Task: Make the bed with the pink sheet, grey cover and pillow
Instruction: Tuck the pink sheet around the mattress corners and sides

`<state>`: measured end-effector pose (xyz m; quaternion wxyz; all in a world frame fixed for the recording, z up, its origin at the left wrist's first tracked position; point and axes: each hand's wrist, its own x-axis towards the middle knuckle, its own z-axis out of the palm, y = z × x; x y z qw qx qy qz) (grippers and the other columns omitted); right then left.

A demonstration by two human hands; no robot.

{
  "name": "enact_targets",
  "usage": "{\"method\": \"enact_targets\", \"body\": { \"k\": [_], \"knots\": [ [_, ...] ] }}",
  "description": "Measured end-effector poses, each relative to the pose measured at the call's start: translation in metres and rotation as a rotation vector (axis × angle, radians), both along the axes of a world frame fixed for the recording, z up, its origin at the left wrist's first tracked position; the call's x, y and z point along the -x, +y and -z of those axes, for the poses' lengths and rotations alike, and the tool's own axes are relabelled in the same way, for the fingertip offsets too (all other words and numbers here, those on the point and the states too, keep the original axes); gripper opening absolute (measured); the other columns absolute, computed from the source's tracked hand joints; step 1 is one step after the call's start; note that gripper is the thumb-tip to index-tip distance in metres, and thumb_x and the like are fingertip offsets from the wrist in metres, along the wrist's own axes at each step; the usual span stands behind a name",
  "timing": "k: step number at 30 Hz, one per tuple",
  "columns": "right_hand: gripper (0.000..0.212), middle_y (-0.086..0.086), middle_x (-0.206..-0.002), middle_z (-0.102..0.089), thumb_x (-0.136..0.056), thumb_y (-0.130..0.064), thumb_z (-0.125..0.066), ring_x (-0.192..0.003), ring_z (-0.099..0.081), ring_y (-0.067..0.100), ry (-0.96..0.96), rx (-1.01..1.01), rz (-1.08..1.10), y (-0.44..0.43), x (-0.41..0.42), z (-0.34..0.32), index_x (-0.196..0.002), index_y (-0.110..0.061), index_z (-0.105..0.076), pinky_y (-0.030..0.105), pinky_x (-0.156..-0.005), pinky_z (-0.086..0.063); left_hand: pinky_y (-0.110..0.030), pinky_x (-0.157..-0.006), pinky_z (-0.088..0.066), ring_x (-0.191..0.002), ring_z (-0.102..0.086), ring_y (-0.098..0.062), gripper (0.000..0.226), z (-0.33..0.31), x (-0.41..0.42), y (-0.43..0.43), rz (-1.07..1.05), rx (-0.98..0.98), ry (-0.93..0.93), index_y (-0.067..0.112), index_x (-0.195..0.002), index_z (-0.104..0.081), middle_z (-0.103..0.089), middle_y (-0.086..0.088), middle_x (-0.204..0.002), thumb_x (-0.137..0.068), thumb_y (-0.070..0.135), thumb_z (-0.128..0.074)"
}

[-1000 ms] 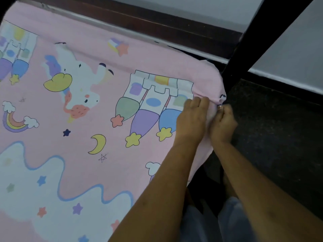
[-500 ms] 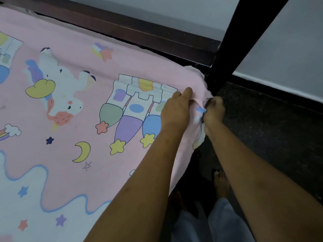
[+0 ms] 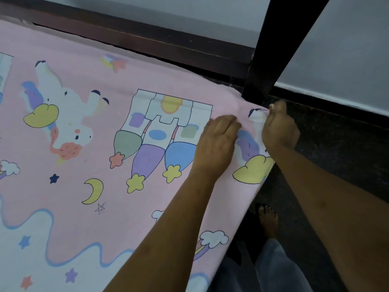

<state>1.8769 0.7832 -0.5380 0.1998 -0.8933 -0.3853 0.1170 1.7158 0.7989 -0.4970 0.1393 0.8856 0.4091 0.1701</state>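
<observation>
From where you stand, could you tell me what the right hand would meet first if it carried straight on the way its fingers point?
Most likely the dark bed post. The right hand pinches the pink sheet at its corner, fingers aimed up and slightly left toward the post's base. Depth is unclear, so it might pass just beside it.

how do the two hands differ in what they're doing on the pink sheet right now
The left hand lies palm down on top of the pink sheet, fingers loosely curled, beside the castle print. The right hand is closed, pinching the sheet's corner edge near the dark bedpost. The left hand is over the bed; the right hand is at its edge, over the floor. Both touch the sheet near the same corner.
</observation>
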Motion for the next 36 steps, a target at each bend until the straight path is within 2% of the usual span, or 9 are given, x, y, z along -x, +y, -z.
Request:
{"method": "enact_targets", "body": {
  "k": [5, 10, 13, 16, 17, 21, 25, 31, 36],
  "knots": [
    [0.041, 0.021, -0.091, -0.063, -0.102, -0.042, -0.029, -0.083, -0.060, 0.038, 0.142, -0.002, 0.027, -0.003, -0.009, 0.001, -0.106, -0.007, -0.049, 0.034, -0.064, -0.038, -0.049, -0.113, -0.021, -0.140, -0.031, -0.029, 0.045, 0.009, 0.000, -0.017, 0.051, -0.004, 0.230, 0.019, -0.131, -0.055, -0.038, -0.007, -0.149, -0.086, 0.023, -0.061],
    [0.046, 0.013, -0.107, -0.069, -0.096, -0.052, -0.043, -0.097, -0.065, 0.031, 1.203, 0.236, 0.195, -0.014, -0.011, -0.001, -0.103, -0.013, -0.067, 0.034, -0.081, -0.049, -0.047, -0.115, -0.011, -0.145, -0.017, -0.027, 0.054, 0.012, 0.000, -0.017, 0.031, -0.062, 0.372, 0.026, -0.138, -0.044, -0.024, -0.003, -0.156, -0.086, 0.027, -0.058],
    [0.030, 0.003, -0.101, -0.066, -0.100, -0.036, -0.040, -0.082, -0.064, 0.021, 1.472, 0.228, 0.224, -0.012, 0.009, -0.002, -0.111, -0.013, -0.056, 0.035, -0.075, -0.051, -0.046, -0.116, -0.010, -0.145, -0.016, -0.027, 0.055, 0.015, -0.001, -0.019, 0.030, -0.084, 0.389, 0.026, -0.138, -0.043, -0.022, -0.003, -0.157, -0.085, 0.027, -0.059],
    [0.037, 0.005, -0.127, -0.059, -0.103, -0.024, -0.031, -0.115, -0.056, 0.036, 1.346, 0.174, 0.393, -0.001, 0.027, 0.005, -0.137, -0.010, -0.036, 0.045, -0.097, -0.048, -0.046, -0.116, -0.010, -0.145, -0.014, -0.027, 0.056, 0.017, -0.003, -0.018, 0.016, -0.094, 0.406, 0.026, -0.140, -0.042, -0.021, -0.002, -0.157, -0.087, 0.028, -0.059],
    [0.039, 0.008, -0.131, -0.057, -0.103, -0.022, -0.031, -0.118, -0.056, 0.032, 1.092, 0.091, 0.329, 0.009, 0.027, 0.021, -0.141, -0.010, -0.032, 0.040, -0.101, -0.045, -0.047, -0.116, -0.009, -0.146, -0.013, -0.027, 0.057, 0.016, -0.003, -0.018, 0.012, -0.095, 0.425, 0.026, -0.141, -0.040, -0.019, -0.002, -0.158, -0.088, 0.030, -0.058],
    [0.031, 0.023, -0.120, -0.062, -0.098, -0.023, -0.042, -0.106, -0.061, 0.035, 0.774, 0.227, 0.129, 0.007, -0.023, 0.028, -0.113, -0.007, -0.063, 0.043, -0.095, -0.049, -0.046, -0.116, 0.000, -0.147, -0.002, -0.026, 0.059, 0.015, -0.005, -0.020, 0.025, -0.077, 0.514, 0.027, -0.147, -0.029, -0.007, 0.000, -0.160, -0.092, 0.031, -0.049],
    [0.030, 0.026, -0.111, -0.061, -0.100, -0.017, -0.036, -0.103, -0.058, 0.038, 0.353, -0.001, 0.127, 0.019, -0.040, 0.004, -0.112, -0.001, -0.059, 0.034, -0.083, -0.044, -0.048, -0.115, 0.002, -0.147, 0.006, -0.026, 0.062, 0.015, -0.009, -0.024, -0.036, -0.056, 0.545, 0.025, -0.149, -0.023, 0.005, -0.001, -0.160, -0.093, 0.031, -0.049],
    [0.025, 0.021, -0.121, -0.054, -0.099, -0.008, -0.037, -0.111, -0.054, 0.029, 0.486, -0.153, 0.221, 0.014, -0.011, 0.024, -0.120, 0.000, -0.049, 0.018, -0.073, -0.033, -0.054, -0.114, 0.003, -0.145, 0.015, -0.029, 0.080, 0.021, -0.019, -0.030, -0.107, -0.082, 0.608, 0.023, -0.152, -0.011, 0.018, -0.003, -0.158, -0.086, 0.021, -0.057],
    [0.072, 0.016, -0.152, -0.019, -0.087, 0.000, -0.057, -0.139, -0.026, 0.030, 0.526, -0.207, -0.041, -0.017, 0.014, 0.034, -0.148, -0.014, -0.023, 0.030, -0.109, -0.030, -0.053, -0.114, -0.014, -0.146, -0.009, -0.028, 0.066, 0.027, -0.022, -0.032, -0.156, -0.227, 0.541, 0.023, -0.149, -0.026, -0.007, -0.002, -0.160, -0.085, 0.019, -0.042]
  ]
}}
